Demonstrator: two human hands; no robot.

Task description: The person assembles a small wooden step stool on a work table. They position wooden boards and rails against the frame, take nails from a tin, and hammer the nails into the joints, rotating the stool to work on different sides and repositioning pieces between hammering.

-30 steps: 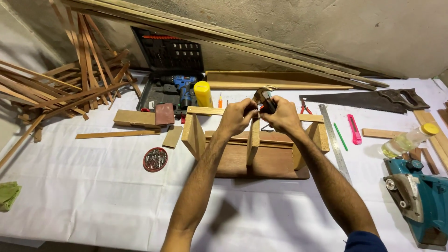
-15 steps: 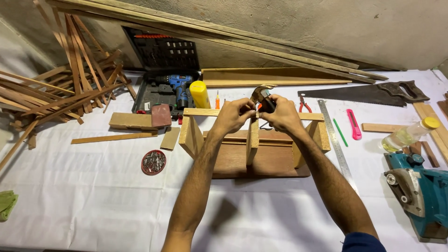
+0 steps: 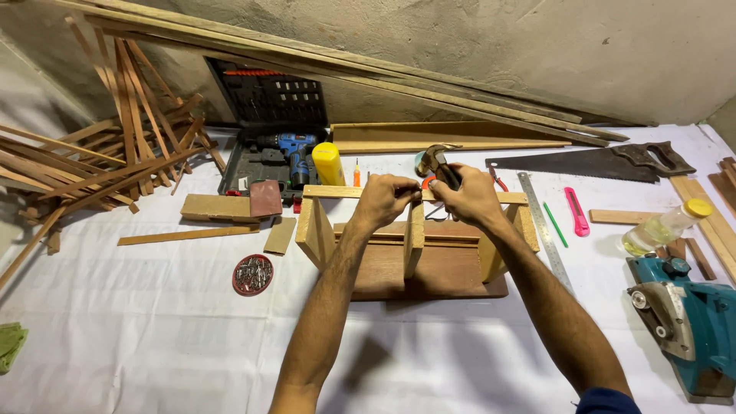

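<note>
Nearest, two bare forearms are reaching over the white-covered table (image 3: 153, 345). The wooden frame (image 3: 406, 253) is standing mid-table on a brown board. The left hand (image 3: 383, 201) is pinching closed on the frame's top rail, above the middle upright. The right hand (image 3: 471, 198) is wrapping shut around a hammer (image 3: 438, 162), its head just above the rail. Farther back, a handsaw (image 3: 590, 162) and a blue drill (image 3: 293, 149) are lying near the wall.
</note>
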